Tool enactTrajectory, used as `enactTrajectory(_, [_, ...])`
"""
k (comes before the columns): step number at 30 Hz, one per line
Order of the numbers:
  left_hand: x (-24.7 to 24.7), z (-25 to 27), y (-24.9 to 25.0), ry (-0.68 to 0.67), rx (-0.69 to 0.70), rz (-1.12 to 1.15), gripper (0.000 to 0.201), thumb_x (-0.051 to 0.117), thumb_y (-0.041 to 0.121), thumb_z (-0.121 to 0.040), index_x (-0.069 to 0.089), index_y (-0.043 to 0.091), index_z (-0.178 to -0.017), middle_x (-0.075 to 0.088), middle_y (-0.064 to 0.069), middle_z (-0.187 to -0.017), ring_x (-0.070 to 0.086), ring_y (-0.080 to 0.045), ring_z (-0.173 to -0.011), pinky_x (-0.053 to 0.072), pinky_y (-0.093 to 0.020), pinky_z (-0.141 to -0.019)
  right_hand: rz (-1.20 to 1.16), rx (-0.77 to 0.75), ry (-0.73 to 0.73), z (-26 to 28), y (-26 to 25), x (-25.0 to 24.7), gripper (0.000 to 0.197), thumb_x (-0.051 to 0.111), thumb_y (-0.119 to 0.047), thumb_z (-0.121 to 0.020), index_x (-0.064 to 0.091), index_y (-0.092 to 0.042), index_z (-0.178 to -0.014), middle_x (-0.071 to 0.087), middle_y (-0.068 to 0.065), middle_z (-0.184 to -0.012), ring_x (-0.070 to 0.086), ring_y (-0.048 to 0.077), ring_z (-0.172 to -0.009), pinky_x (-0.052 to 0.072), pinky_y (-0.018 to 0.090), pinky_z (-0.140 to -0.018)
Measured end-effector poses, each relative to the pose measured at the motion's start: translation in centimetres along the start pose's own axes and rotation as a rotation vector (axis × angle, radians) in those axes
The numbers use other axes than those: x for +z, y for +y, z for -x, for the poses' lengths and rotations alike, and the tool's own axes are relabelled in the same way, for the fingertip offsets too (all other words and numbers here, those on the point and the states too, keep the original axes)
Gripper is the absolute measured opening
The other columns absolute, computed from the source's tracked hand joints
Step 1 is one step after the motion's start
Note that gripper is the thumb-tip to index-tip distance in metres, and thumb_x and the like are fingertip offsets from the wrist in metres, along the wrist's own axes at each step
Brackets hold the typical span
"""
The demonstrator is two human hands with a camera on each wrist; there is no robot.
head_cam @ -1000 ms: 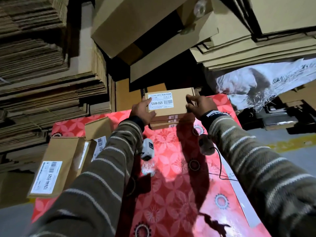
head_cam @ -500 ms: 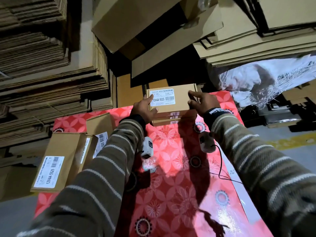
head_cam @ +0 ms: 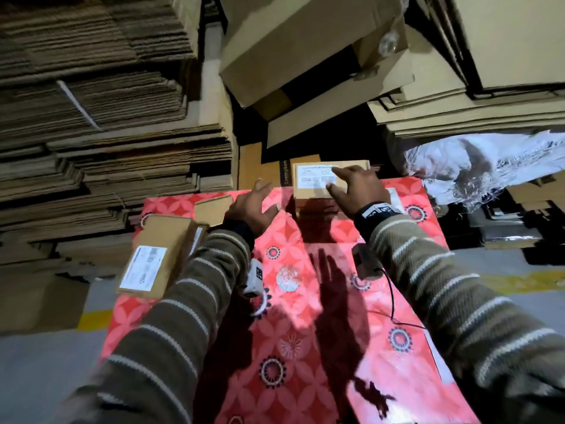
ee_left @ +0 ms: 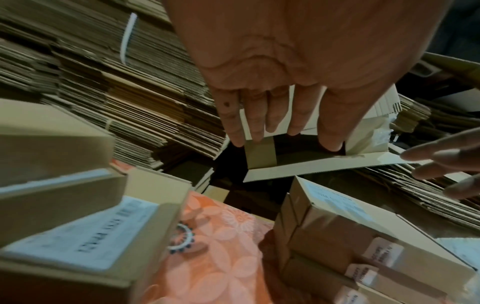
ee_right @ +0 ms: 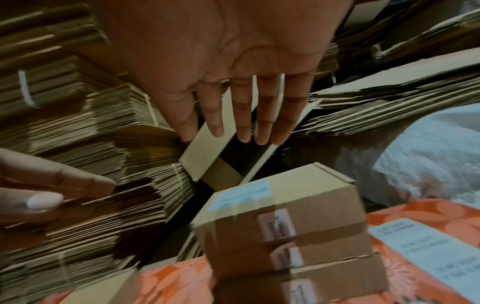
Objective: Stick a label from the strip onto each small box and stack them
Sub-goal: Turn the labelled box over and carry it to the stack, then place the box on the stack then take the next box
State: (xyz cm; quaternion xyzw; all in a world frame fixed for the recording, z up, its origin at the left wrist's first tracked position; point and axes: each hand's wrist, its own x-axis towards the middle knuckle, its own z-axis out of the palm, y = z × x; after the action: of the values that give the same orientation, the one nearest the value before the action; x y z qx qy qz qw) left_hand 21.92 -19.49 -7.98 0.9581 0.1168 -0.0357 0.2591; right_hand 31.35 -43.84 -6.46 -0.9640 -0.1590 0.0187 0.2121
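A stack of small brown boxes (head_cam: pixel 318 191) stands at the far edge of the red flowered table (head_cam: pixel 305 301); its top box carries a white label (head_cam: pixel 316 176). My right hand (head_cam: pixel 354 188) hovers open over that top box with its fingers spread, holding nothing. My left hand (head_cam: pixel 253 206) is open too, off to the left of the stack above the cloth. The right wrist view shows the stack (ee_right: pixel 285 226) below straight fingers (ee_right: pixel 239 123), and the white label strip (ee_right: pixel 426 253) on the cloth beside it. Two more boxes (head_cam: pixel 159 255) lie at the table's left edge.
Piles of flattened cardboard (head_cam: pixel 107 133) fill the left and back. A large carton (head_cam: pixel 290 47) overhangs the far edge. Crumpled plastic sheet (head_cam: pixel 477 160) lies at the right. Grey floor with a yellow line (head_cam: pixel 519 283) borders the table.
Both hands have let go of the top box. The left hand has moved away to the left; the right hand has opened and now spreads above the box.
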Motion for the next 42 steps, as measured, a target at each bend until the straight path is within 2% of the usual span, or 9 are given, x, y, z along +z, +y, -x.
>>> enactTrajectory(5, [-2.3, 7.0, -4.6, 0.066, -0.066, -0.027, 0.061, 0.062, 0.038, -0.091, 0.044, 0.027, -0.148, 0.032, -0.003, -0.159, 0.048, -0.029, -0.134, 0.04, -0.038, -0.109, 0.016, -0.124, -0.069, 4.2, -7.2, 2.4, 0.051, 0.05, -0.048, -0.086, 0.056, -0.032, -0.134, 0.062, 0.008, -0.126, 0.056, 0.036, -0.114, 0.051, 0.045, -0.09])
enactTrajectory(11, [-4.6, 15.8, -11.0, 0.182, -0.194, -0.01, 0.054, 0.055, 0.042, -0.094, 0.05, 0.022, -0.144, 0.051, -0.007, -0.147, 0.051, -0.029, -0.131, 0.043, -0.038, -0.105, 0.037, -0.271, -0.181, 9.4, -15.1, 7.3, 0.047, 0.05, -0.044, -0.091, 0.053, -0.034, -0.136, 0.062, 0.004, -0.128, 0.057, 0.032, -0.115, 0.055, 0.043, -0.084])
enactTrajectory(15, [-6.0, 19.3, -15.3, 0.221, -0.258, -0.015, 0.061, 0.053, 0.055, -0.086, 0.052, 0.027, -0.14, 0.047, 0.0, -0.15, 0.049, -0.023, -0.133, 0.044, -0.034, -0.105, 0.043, -0.309, -0.255, 10.9, -19.5, 9.8, 0.044, 0.047, -0.046, -0.092, 0.052, -0.035, -0.134, 0.058, 0.0, -0.132, 0.051, 0.029, -0.12, 0.053, 0.044, -0.085])
enactTrajectory(16, [-6.4, 19.9, -16.6, 0.234, -0.291, 0.023, 0.062, 0.056, 0.05, -0.085, 0.05, 0.027, -0.143, 0.043, -0.001, -0.154, 0.048, -0.022, -0.135, 0.041, -0.033, -0.107, 0.045, -0.317, -0.267, 11.2, -20.7, 10.3, 0.043, 0.048, -0.046, -0.092, 0.053, -0.035, -0.134, 0.057, 0.0, -0.132, 0.05, 0.028, -0.122, 0.053, 0.045, -0.086])
enactTrajectory(18, [-6.9, 20.5, -18.5, 0.253, -0.346, 0.055, 0.061, 0.064, 0.038, -0.086, 0.05, 0.026, -0.144, 0.04, -0.001, -0.155, 0.052, -0.025, -0.132, 0.043, -0.036, -0.106, 0.053, -0.335, -0.288, 11.7, -22.4, 11.2, 0.043, 0.049, -0.046, -0.093, 0.052, -0.035, -0.134, 0.058, 0.0, -0.131, 0.049, 0.028, -0.123, 0.053, 0.046, -0.087])
enactTrajectory(21, [-7.5, 21.3, -20.9, 0.257, -0.405, 0.09, 0.064, 0.062, 0.047, -0.081, 0.05, 0.032, -0.143, 0.041, 0.003, -0.155, 0.06, -0.027, -0.121, 0.049, -0.043, -0.1, 0.051, -0.348, -0.318, 12.1, -24.9, 12.8, 0.043, 0.05, -0.045, -0.092, 0.052, -0.037, -0.135, 0.059, -0.001, -0.13, 0.052, 0.028, -0.122, 0.053, 0.044, -0.087])
enactTrajectory(28, [-7.8, 21.7, -24.5, 0.239, -0.415, 0.084, 0.062, 0.063, 0.038, -0.089, 0.041, 0.043, -0.146, 0.033, 0.007, -0.159, 0.06, -0.029, -0.12, 0.05, -0.044, -0.097, 0.019, -0.351, -0.348, 11.9, -28.4, 15.8, 0.045, 0.05, -0.044, -0.089, 0.05, -0.037, -0.134, 0.056, 0.0, -0.13, 0.055, 0.03, -0.118, 0.054, 0.045, -0.085])
enactTrajectory(34, [-7.7, 21.4, -26.6, 0.211, -0.444, 0.13, 0.071, 0.066, 0.036, -0.091, 0.034, 0.026, -0.153, 0.033, -0.001, -0.159, 0.04, -0.028, -0.141, 0.039, -0.044, -0.111, 0.032, -0.351, -0.328, 10.2, -30.1, 17.2, 0.048, 0.055, -0.043, -0.091, 0.047, -0.037, -0.138, 0.053, -0.002, -0.135, 0.053, 0.028, -0.121, 0.052, 0.041, -0.086])
enactTrajectory(42, [-7.7, 20.3, -27.1, 0.241, -0.421, 0.183, 0.066, 0.068, 0.035, -0.091, 0.041, 0.02, -0.15, 0.049, -0.007, -0.148, 0.05, -0.027, -0.132, 0.038, -0.034, -0.11, 0.016, -0.269, -0.292, 8.6, -30.8, 17.9, 0.055, 0.057, -0.042, -0.091, 0.041, -0.036, -0.143, 0.036, 0.003, -0.148, 0.047, 0.031, -0.128, 0.05, 0.043, -0.092])
